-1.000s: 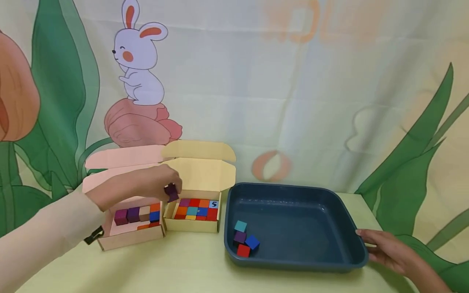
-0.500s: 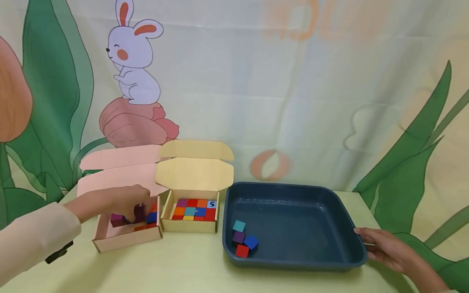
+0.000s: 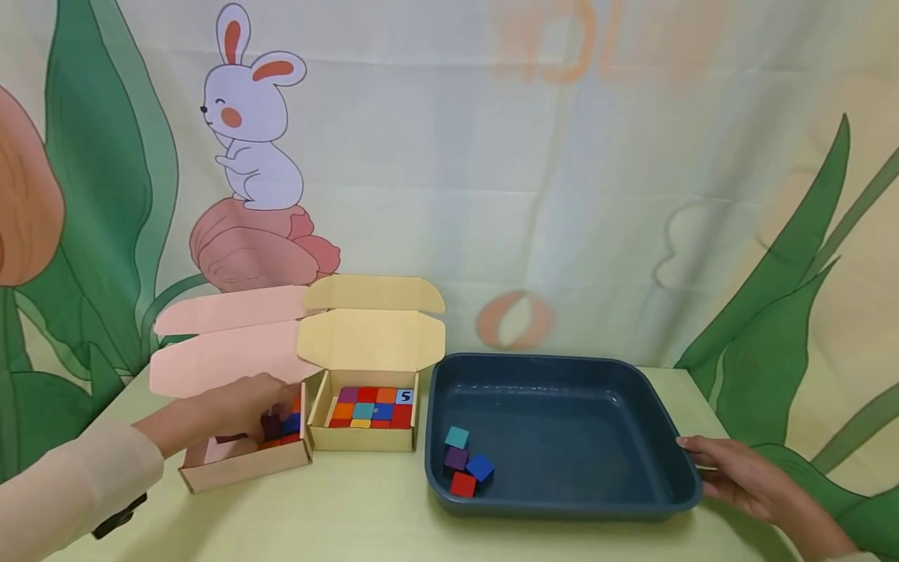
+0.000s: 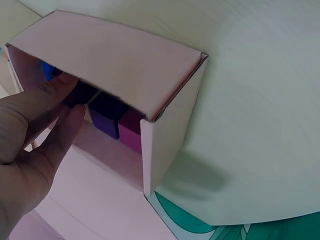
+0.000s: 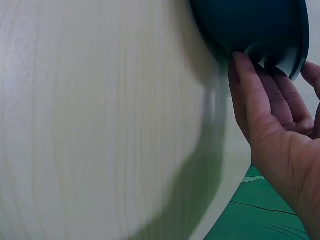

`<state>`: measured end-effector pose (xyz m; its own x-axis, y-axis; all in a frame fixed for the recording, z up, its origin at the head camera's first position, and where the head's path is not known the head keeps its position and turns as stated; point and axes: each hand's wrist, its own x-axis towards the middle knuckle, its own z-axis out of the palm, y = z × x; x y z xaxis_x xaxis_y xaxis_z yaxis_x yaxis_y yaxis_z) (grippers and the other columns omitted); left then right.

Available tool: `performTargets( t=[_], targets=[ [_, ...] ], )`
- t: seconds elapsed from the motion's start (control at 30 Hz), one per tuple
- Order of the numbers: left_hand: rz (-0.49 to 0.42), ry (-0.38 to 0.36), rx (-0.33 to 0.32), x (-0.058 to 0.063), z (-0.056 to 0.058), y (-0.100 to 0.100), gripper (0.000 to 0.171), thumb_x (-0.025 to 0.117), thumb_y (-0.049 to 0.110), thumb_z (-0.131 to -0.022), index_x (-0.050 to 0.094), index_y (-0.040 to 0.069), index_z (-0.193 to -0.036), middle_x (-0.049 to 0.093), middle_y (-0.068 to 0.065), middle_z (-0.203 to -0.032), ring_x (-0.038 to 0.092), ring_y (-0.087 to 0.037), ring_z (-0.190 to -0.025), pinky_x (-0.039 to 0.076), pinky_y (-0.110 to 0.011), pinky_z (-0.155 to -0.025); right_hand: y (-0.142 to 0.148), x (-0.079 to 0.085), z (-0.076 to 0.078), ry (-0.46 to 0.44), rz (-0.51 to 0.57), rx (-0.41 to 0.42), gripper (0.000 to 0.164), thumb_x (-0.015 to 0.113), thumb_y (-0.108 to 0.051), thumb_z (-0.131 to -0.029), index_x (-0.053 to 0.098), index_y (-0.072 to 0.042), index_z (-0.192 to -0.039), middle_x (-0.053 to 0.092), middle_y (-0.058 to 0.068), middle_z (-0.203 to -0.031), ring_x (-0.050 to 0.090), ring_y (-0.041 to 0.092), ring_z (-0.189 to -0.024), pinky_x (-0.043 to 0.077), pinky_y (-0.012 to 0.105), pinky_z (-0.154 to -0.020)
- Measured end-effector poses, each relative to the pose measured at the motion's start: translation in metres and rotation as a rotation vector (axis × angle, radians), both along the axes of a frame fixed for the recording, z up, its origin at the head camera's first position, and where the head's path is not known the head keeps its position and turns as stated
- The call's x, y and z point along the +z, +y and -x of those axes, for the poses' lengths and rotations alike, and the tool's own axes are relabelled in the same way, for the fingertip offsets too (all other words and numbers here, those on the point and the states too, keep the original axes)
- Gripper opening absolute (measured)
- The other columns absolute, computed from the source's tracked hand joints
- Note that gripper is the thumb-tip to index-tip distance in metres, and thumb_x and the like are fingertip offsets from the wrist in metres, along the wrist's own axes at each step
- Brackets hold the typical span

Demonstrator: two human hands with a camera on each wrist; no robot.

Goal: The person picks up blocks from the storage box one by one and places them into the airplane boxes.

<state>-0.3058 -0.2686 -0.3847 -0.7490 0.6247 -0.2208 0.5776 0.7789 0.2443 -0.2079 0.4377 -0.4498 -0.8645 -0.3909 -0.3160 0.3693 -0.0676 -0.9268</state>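
Note:
My left hand (image 3: 235,406) reaches into the pink box (image 3: 246,470), its thumb and finger pinching a dark purple cube (image 3: 271,425). In the left wrist view, another purple cube (image 4: 105,120) and a magenta cube (image 4: 131,131) sit beside the pinched one, and a blue cube (image 4: 50,71) shows past the thumb. Over on the right, my right hand (image 3: 737,478) holds the right side of the dark blue tray (image 3: 569,437), thumb at the rim and fingers against the outer wall. Teal, purple, blue and red cubes (image 3: 463,485) are gathered in the tray's near left corner.
Between the pink box and the tray stands a yellow box (image 3: 361,439), lid raised, filled with rows of coloured cubes, one marked 5. A cloth backdrop with a printed rabbit (image 3: 256,148) hangs behind the pale table (image 3: 337,507).
My left hand carried the dark purple cube from near the yellow box leftward and down into the pink box, then slightly right inside it. My right hand stayed at the tray.

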Motion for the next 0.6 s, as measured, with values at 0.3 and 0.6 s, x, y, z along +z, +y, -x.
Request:
performTargets(
  t=[0.3,0.6],
  targets=[
    [-0.102,-0.086,0.013,-0.006,0.0054,-0.0078,0.032,0.089,-0.004,-0.07,0.073,0.013,-0.092,0.064,0.004,-0.086,0.055,-0.016,-0.08,0.055,-0.029,-0.071,0.0027,-0.0032,-0.0018,-0.006,0.032,0.007,0.032,0.038,-0.019,-0.111,0.07,-0.015,-0.117,0.069,0.006,-0.122,0.069,0.02,-0.11,0.056,0.035,-0.094],
    [-0.094,-0.062,0.008,-0.0063,0.007,-0.0061,0.035,0.087,-0.005,-0.072,0.065,0.013,-0.092,0.057,0.003,-0.077,0.053,-0.015,-0.075,0.048,-0.026,-0.067,0.004,-0.002,-0.0031,0.0,0.076,0.03,0.035,0.036,-0.019,-0.112,0.071,-0.018,-0.117,0.068,0.004,-0.121,0.069,0.016,-0.11,0.056,0.03,-0.092]
  ],
)
